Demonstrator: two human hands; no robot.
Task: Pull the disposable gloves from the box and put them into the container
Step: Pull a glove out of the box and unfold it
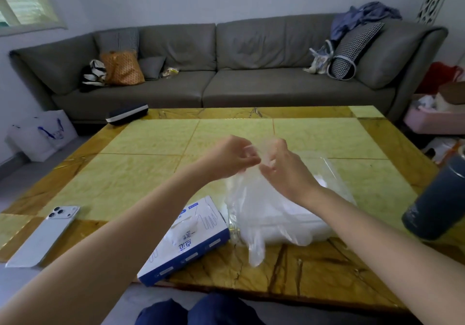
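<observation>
Glove [254, 246] of clear plastic hangs above the table [151, 143], pinched at its top by the left hand [226, 157] and right hand [284, 171], held close together. Behind it sits the clear container [327, 226], beside the blue-and-white box [186, 239].

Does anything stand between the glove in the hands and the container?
Nothing visible does. Left hand and right hand pinch the glove right above the container, its lower end hanging across the near side. The box lies off to the left.
</observation>
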